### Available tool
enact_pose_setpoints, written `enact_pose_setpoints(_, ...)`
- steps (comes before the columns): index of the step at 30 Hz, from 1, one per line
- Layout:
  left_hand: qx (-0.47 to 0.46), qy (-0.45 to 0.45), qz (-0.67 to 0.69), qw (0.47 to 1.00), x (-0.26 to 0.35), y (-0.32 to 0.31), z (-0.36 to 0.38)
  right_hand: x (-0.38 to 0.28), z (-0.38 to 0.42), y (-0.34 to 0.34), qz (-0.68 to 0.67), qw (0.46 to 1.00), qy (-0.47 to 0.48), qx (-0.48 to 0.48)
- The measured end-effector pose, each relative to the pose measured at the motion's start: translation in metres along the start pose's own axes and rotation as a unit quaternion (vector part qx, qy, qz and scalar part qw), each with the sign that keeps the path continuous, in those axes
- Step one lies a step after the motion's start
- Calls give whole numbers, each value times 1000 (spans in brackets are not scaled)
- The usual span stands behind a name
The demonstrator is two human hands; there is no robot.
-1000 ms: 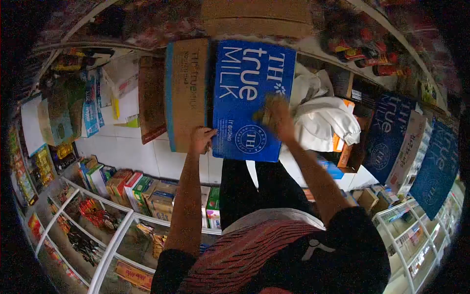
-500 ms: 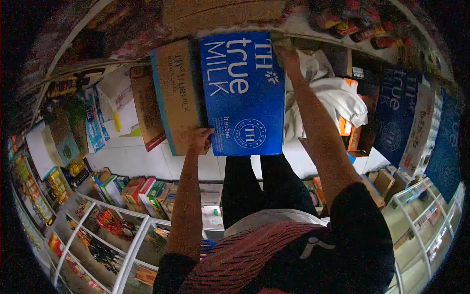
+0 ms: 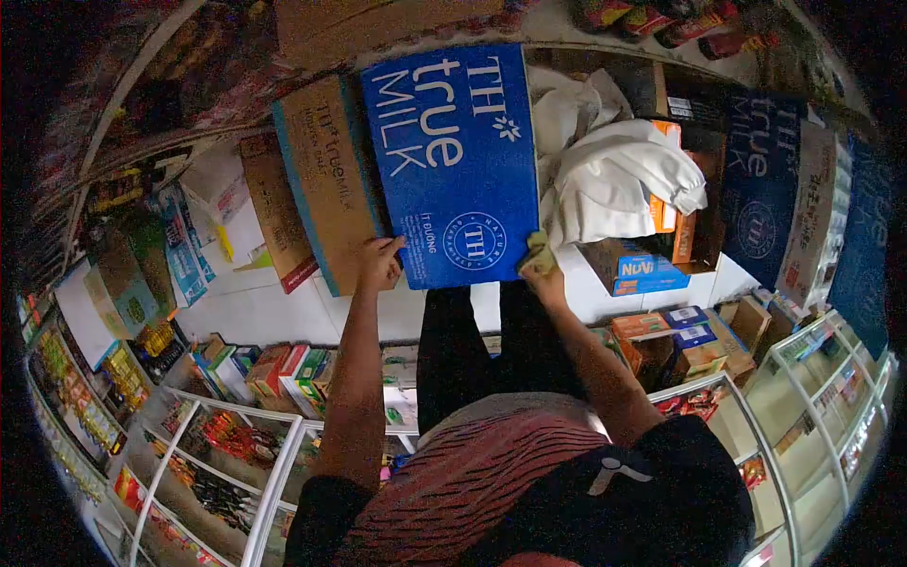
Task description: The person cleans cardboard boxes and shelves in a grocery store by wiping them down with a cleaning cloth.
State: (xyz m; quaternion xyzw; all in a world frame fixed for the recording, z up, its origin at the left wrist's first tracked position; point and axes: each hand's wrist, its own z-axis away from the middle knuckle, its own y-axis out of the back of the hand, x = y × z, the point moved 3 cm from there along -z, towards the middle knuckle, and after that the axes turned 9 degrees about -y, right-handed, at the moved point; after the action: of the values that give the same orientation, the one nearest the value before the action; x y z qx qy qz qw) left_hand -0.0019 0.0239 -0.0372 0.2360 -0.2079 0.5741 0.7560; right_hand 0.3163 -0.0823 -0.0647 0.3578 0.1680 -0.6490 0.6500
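Observation:
A blue TH true MILK carton (image 3: 452, 170) stands in front of me, its printed face turned up toward me. My left hand (image 3: 381, 264) is closed on its near left edge, fingers curled at the corner. At the near right corner, my right hand (image 3: 542, 272) grips a yellowish-green cloth (image 3: 538, 250) and presses it against the carton's side edge. Just left of the blue carton leans a brown TH true MILK carton (image 3: 326, 180), close beside my left hand.
White fabric (image 3: 614, 184) lies bunched over boxes on the right, near an orange-and-blue NuVi box (image 3: 652, 274). More blue cartons (image 3: 761, 198) stand farther right. Glass display cases (image 3: 213, 463) and rows of packages line the side nearest my body.
My right hand has come down the carton's right side, from the far corner to the near one, with the cloth. My left hand stays at the near left edge.

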Motion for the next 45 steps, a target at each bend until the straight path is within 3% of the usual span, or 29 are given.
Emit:
enact_pose_setpoints(1, 12, 4, -17, 1000, 1, 0, 1, 6, 7, -2, -2, 998, -12, 69)
enact_pose_setpoints(4, 9, -14, -24, 1000, -3, 2, -4, 6, -13, -4, -111, 989, -91, 39)
enact_pose_setpoints(5, -4, -34, -9, 999, -7, 2, -5, 15, -34, -4, 57, 996, -35, 62)
enact_pose_setpoints(7, 3, -22, -16, 1000, -2, 0, 0, -8, -45, -5, -147, 978, -110, 96)
enact_pose_setpoints(8, 12, -17, -20, 1000, 0, -1, 1, -14, -43, -5, -171, 978, -75, 95)
enact_pose_setpoints(10, 1, -24, -29, 999, -1, 0, 0, 28, -48, -2, -82, 979, 32, 186)
enact_pose_setpoints(11, -5, -42, -23, 999, 0, 1, 1, 37, -39, -10, -85, 977, 31, 193)
enact_pose_setpoints(14, -19, -35, -29, 999, 6, -3, 3, 59, -1, -24, -89, 922, 80, 368)
enact_pose_setpoints(15, -18, -54, -16, 998, 2, -3, 1, 76, 7, -39, -300, 901, 42, 311)
enact_pose_setpoints(16, -18, -71, -2, 997, 0, -3, 0, 95, 11, -59, -495, 836, 1, 238)
enact_pose_setpoints(17, -31, -114, -50, 992, 0, -2, -1, 108, 8, -80, -473, 842, -24, 256)
enact_pose_setpoints(18, -30, -114, -47, 992, -5, -2, -3, 55, 31, -107, -484, 829, -115, 257)
enact_pose_setpoints(19, -33, -125, -12, 992, -10, -3, -6, 40, 30, -138, -635, 734, -140, 198)
enact_pose_setpoints(20, -38, -136, 21, 990, -12, -3, -5, 72, 16, -163, -666, 732, -114, 84)
enact_pose_setpoints(22, -31, -140, -12, 990, -7, -3, 8, 0, 56, -196, -678, 679, -247, 136)
enact_pose_setpoints(24, -29, -170, 61, 983, -7, -5, 11, 4, 74, -219, -654, 707, -268, 31)
enact_pose_setpoints(25, -85, -152, 2, 985, -12, -5, 11, 3, 79, -224, -638, 714, -290, 8)
enact_pose_setpoints(26, -80, -159, 9, 984, -13, -3, 18, 34, 78, -235, -579, 773, -235, -107)
enact_pose_setpoints(27, -84, -350, -103, 927, -7, -4, 34, 6, 97, -228, -502, 814, -262, -128)
enact_pose_setpoints(28, -80, -520, -214, 823, -6, -6, 54, -29, 114, -221, -421, 847, -287, -148)
enact_pose_setpoints(29, -122, -506, -201, 830, -12, -4, 65, -30, 112, -222, -414, 850, -286, -153)
enact_pose_setpoints(30, -164, -492, -187, 834, -18, -2, 78, -32, 106, -221, -346, 892, -230, -181)
enact_pose_setpoints(31, -141, -439, -161, 872, -15, 7, 94, -39, 102, -223, -276, 923, -169, -207)
enact_pose_setpoints(36, -65, -364, -83, 926, -23, 53, 80, -104, 102, -241, -274, 887, -236, -288)
enact_pose_setpoints(38, 130, -437, -294, 840, -10, 73, 66, -108, 81, -251, -238, 929, -191, -210)
enact_pose_setpoints(39, 143, -403, -286, 858, -13, 75, 53, -80, 49, -255, -184, 979, -37, -81)
enact_pose_setpoints(40, 146, -400, -285, 859, -15, 76, 51, -86, 43, -251, -182, 979, -38, -84)
enact_pose_setpoints(42, 139, -476, -458, 738, -16, 67, 54, -91, 31, -229, -226, 965, -113, -74)
enact_pose_setpoints(45, 177, -454, -462, 741, -22, 60, 49, -76, 15, -218, -277, 939, -181, -89)
